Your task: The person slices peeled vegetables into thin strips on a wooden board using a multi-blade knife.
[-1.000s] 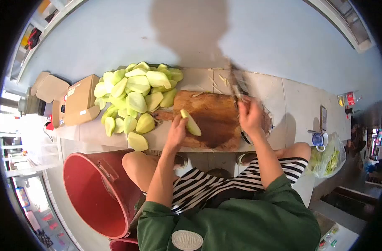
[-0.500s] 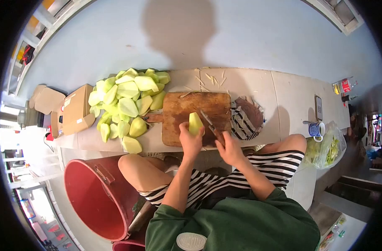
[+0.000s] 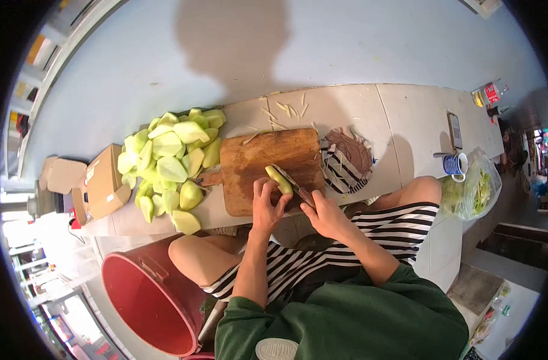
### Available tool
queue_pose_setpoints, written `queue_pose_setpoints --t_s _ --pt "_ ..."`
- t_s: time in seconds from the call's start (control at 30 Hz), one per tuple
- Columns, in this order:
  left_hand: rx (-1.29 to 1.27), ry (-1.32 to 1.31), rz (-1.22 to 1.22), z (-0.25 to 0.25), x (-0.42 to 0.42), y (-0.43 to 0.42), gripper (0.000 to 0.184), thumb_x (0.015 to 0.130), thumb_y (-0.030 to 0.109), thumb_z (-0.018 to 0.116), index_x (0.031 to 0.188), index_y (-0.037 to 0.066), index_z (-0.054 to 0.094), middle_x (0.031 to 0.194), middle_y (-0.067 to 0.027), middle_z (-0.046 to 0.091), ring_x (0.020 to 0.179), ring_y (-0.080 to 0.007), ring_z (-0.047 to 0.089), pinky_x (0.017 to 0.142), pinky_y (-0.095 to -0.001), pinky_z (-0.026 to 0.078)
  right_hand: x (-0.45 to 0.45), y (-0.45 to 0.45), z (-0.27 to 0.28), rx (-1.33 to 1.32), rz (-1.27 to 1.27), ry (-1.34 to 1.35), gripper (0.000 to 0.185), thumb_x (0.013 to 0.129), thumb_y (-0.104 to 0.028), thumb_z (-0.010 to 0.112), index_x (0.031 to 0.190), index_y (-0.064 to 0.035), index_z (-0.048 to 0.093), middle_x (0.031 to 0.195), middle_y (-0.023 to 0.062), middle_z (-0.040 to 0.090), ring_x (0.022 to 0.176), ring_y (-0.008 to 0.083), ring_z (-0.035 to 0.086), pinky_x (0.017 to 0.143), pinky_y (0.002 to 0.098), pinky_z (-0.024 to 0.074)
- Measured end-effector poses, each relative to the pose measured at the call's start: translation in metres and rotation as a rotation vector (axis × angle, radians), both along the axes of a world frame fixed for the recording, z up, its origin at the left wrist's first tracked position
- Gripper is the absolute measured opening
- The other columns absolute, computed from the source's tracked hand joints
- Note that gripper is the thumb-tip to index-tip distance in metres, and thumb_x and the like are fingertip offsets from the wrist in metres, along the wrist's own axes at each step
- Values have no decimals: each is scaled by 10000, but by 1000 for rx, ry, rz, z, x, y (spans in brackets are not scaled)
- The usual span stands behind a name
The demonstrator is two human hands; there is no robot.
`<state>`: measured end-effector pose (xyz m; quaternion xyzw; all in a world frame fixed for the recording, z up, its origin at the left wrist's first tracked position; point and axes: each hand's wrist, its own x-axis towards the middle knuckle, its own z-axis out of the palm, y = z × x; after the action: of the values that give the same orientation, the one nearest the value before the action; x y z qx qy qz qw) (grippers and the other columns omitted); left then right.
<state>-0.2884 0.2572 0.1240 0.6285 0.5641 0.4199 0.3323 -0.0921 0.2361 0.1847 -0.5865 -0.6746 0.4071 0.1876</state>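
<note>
My left hand [image 3: 267,205] grips a pale green peeled piece of fruit or vegetable [image 3: 277,178] over the wooden cutting board [image 3: 250,157]. Closed around a knife handle, my right hand [image 3: 329,217] keeps the knife blade [image 3: 291,182] lying along the right side of that piece, against it or very near. A pile of similar pale green pieces [image 3: 171,169] sits left of the board, partly around the board's handle. To the board's right lies a crumpled striped and brown cloth [image 3: 349,159] with a few thin strips on it.
Thin pale strips [image 3: 292,110] lie behind the board. An open cardboard box [image 3: 103,183] stands at the far left. A large red bin [image 3: 151,294] is beside my left knee. At right are a phone [image 3: 454,130], a mug [image 3: 454,167], a plastic bag of greens [image 3: 475,189] and a bottle [image 3: 488,93].
The green piece has turned in my left hand and now shows a narrower side. The knife has come left against it. The whole view has tilted slightly.
</note>
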Motion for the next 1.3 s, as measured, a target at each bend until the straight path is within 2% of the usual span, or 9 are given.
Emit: queue_pose_setpoints --t_s 0.1,0.17,0.33,0.63,0.73,0.8,1.03,1.13,1.3 --pt "-4 86 -100 -6 -10 5 466 866 266 826 1171 23 571 1244 -196 486 909 -330 632 744 -401 562 0 -1 11 -35 10 -17 360 1036 -301 589 1007 24 436 697 313 615 707 544 629 589 582 481" --pt "260 205 -130 -13 -15 12 508 882 358 802 1193 40 556 1248 -224 459 977 -369 598 777 -431 542 1 0 9 -51 5 -20 361 1042 -305 576 1010 26 436 703 314 618 707 543 631 590 581 486" --pt "239 215 -150 -38 -20 12 652 928 561 688 1277 38 515 1313 -258 409 1028 -415 570 846 -493 529 0 -5 8 59 52 -45 340 1045 -273 560 1041 42 434 748 297 646 710 512 658 593 565 522" --pt "237 183 -183 -43 -20 15 680 951 596 629 1279 12 512 1338 -267 364 1005 -402 601 830 -476 543 7 -11 85 -100 162 -186 338 1022 -280 609 1015 28 471 760 229 634 591 398 660 502 463 539" --pt "243 164 -161 -45 -22 13 675 957 599 616 1281 14 520 1337 -258 363 994 -394 602 824 -473 545 8 -6 86 -97 187 -204 318 1035 -266 588 1022 32 477 763 220 656 586 372 687 488 429 567" --pt "163 233 -169 -50 -25 8 859 925 710 529 1368 -21 442 1348 -324 356 1184 -439 476 951 -513 482 7 -3 86 -117 182 -205 315 1036 -264 587 1022 31 477 764 219 656 586 372 687 485 431 564" --pt "164 204 -172 -53 -25 6 772 940 660 596 1365 31 456 1351 -279 349 1071 -422 563 920 -514 503 0 8 49 -80 116 -117 302 999 -225 638 981 21 462 740 234 629 617 425 656 509 483 530" --pt "204 196 -146 -50 -23 7 726 912 619 684 1331 51 511 1357 -283 359 1034 -415 589 810 -481 557 -13 18 10 40 104 -98 302 996 -215 639 973 23 454 733 241 624 634 435 659 518 495 523" --pt "224 171 -133 -48 -20 10 712 911 612 687 1338 69 512 1351 -291 378 1058 -430 578 815 -483 558 -13 23 30 -70 129 -141 301 1006 -216 629 971 26 452 755 251 630 633 440 658 530 505 525"
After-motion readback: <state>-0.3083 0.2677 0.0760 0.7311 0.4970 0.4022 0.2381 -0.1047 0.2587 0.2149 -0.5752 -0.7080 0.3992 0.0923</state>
